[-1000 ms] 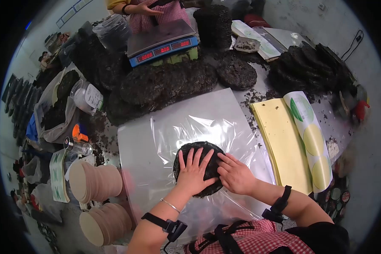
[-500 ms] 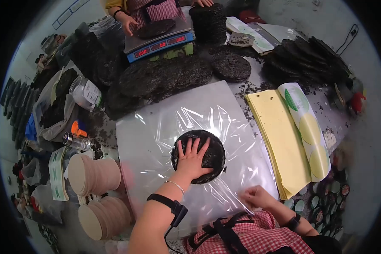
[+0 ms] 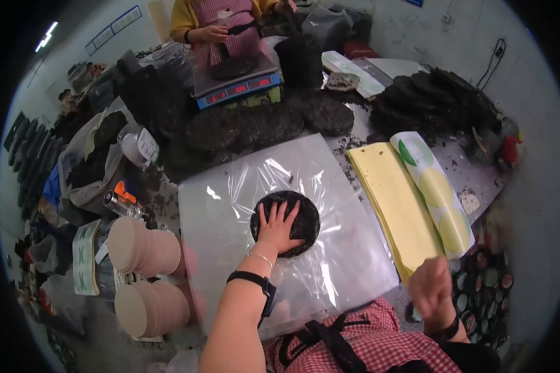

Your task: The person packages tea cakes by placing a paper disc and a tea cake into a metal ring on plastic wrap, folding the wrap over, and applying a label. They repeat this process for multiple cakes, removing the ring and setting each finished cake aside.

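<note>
My left hand point(image 3: 279, 227) lies flat with spread fingers on a round black cake point(image 3: 305, 225). Clear plastic film point(image 3: 330, 258) surrounds the cake on the worktable, creased and shiny. My right hand point(image 3: 430, 287) is raised at the lower right, close to the bottom end of the yellow paper stack point(image 3: 395, 214). Motion smears its fingers, so I cannot see whether they hold anything.
A person point(image 3: 230, 31) stands across the table behind a blue scale point(image 3: 236, 87) bearing a dark cake. Dark cakes point(image 3: 438, 102) are piled at the back right. Round pale discs point(image 3: 146, 247) stand in two stacks at left, near a glass bottle point(image 3: 123, 204).
My right hand has moved from the film's lower right edge up and to the right. My left hand stays on the cake. The camera view has tilted upward. The person opposite has raised a hand.
</note>
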The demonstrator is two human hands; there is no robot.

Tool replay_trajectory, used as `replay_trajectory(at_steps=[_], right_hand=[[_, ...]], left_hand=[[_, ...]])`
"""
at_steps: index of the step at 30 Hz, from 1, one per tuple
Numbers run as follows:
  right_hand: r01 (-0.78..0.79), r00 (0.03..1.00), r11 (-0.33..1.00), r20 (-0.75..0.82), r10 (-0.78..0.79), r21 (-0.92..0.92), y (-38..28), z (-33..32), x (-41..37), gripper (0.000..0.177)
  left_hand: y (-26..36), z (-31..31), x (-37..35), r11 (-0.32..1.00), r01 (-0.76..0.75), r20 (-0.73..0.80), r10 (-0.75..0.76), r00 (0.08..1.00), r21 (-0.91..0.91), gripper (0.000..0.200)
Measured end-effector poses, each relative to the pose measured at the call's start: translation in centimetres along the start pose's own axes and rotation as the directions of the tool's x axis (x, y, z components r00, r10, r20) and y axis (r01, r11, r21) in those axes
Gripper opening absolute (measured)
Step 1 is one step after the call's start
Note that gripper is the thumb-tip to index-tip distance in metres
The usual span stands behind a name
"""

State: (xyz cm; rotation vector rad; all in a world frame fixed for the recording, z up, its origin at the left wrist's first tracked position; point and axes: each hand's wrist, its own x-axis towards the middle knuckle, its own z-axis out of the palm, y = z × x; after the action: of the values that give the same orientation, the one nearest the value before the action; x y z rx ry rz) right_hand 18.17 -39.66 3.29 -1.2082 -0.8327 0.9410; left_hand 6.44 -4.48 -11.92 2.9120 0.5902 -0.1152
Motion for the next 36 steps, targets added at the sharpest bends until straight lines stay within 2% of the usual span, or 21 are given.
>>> replay_trajectory(at_steps=[1,2,3,4,6,8,9,10,12,13,14,17,19,21,23,25,28,29,31,32,36], right_hand=[[-0.013,1.0,0.963,0.024,0.007,0.268,2.1,-0.9,-1.0,0.026],[-0.27,0.963,0.948,-0.023,0.27,-0.169,4.8,0.6,-0.9,0.022],[-0.033,0.979,0.699,0.116,0.165,-0.714,7.8,1.4,-0.6,0.017],[0.345,0.929,0.328,0.369,0.012,-0.879,12.1,1.3,0.2,0.026],[0.503,0.863,-0.047,0.505,-0.032,-0.863,13.4,3.8,5.1,0.044],[0.397,0.912,-0.077,0.403,-0.082,-0.915,14.0,5.7,9.5,0.057],[0.368,0.901,-0.047,0.369,-0.228,-0.929,16.7,5.6,10.8,0.065],[0.379,0.891,-0.036,0.375,-0.256,-0.925,16.0,6.3,12.0,0.065],[0.397,0.881,-0.016,0.386,-0.274,-0.918,14.2,6.9,13.8,0.065],[0.416,0.875,-0.047,0.414,-0.249,-0.908,13.8,7.1,14.2,0.064],[0.435,0.871,-0.074,0.44,-0.219,-0.897,13.8,7.2,14.4,0.063],[0.487,0.858,-0.09,0.495,-0.138,-0.869,14.4,7.1,15.8,0.056],[0.543,0.804,-0.05,0.537,-0.256,-0.838,15.8,6.8,16.9,0.043],[0.558,0.819,0.022,0.547,-0.173,-0.83,15.2,6.8,17.2,0.032],[0.538,0.838,0.007,0.534,-0.115,-0.843,13.9,7.6,17.8,0.029],[0.456,0.87,0.092,0.465,0.161,-0.885,12.8,8.0,18.3,0.035],[0.618,0.785,0.187,0.586,-0.201,-0.764,12.5,6.4,17.3,0.039],[0.613,0.788,0.175,0.579,-0.21,-0.771,12.0,6.0,16.2,0.039],[0.129,0.811,0.443,-0.162,-0.562,-0.887,10.6,5.2,14.1,0.05],[-0.021,0.777,0.586,-0.382,-0.5,-0.81,10.8,5.0,16.6,0.065],[-0.213,0.973,0.802,-0.198,0.121,-0.557,19.0,1.1,25.1,0.077]], left_hand=[[0.2,-0.4,0.0,1.0,0.017,0.037,-0.018,0.999,0.009,0.119],[0.2,-0.7,0.4,1.0,0.022,0.024,-0.022,0.999,0.004,0.118],[0.3,-0.6,0.0,1.0,0.018,0.036,-0.018,0.999,0.0,0.118],[0.5,-0.6,-0.2,1.0,0.016,0.04,-0.016,0.999,-0.002,0.118],[0.9,-0.9,-0.3,0.999,0.018,-0.028,-0.017,0.999,0.037,0.109],[1.0,0.1,0.0,0.986,0.001,-0.086,0.014,0.996,0.168,0.1],[0.7,0.4,-0.1,0.957,-0.004,-0.145,0.048,0.988,0.29,0.091],[1.1,-2.8,-1.9,0.991,0.109,-0.028,-0.112,0.993,-0.084,0.065],[2.8,-12.3,-7.8,0.971,0.061,-0.46,-0.165,0.873,-0.231,0.051],[4.0,-14.1,-9.8,0.97,0.071,-0.447,-0.172,0.878,-0.234,0.051],[5.6,-14.8,-12.5,0.898,-0.159,-0.432,-0.038,0.901,-0.411,0.047],[11.0,-12.9,-21.3,0.251,-0.622,-0.559,0.28,0.78,-0.742,0.046],[12.8,-2.2,-22.4,0.631,-0.006,-0.18,-0.212,0.961,-0.776,0.061],[10.5,0.3,-18.4,0.704,0.126,-0.402,-0.532,0.745,-0.699,0.069],[7.1,-1.7,-13.0,0.849,-0.066,-0.663,-0.358,0.657,-0.524,0.065],[4.5,-4.4,-7.6,0.764,0.261,-0.101,-0.391,0.915,-0.59,0.054],[4.4,-5.4,-1.3,0.661,0.673,0.197,-0.649,0.735,-0.333,0.038],[4.1,-4.3,-1.0,0.672,0.661,0.184,-0.641,0.745,-0.335,0.038],[4.1,-2.1,-1.1,0.916,0.4,-0.507,-0.352,0.787,-0.015,0.034],[3.6,-1.9,-0.8,0.965,0.263,-0.627,-0.2,0.753,0.008,0.035],[0.5,-3.4,-0.1,0.834,0.27,-0.169,-0.391,0.905,-0.481,0.03]])
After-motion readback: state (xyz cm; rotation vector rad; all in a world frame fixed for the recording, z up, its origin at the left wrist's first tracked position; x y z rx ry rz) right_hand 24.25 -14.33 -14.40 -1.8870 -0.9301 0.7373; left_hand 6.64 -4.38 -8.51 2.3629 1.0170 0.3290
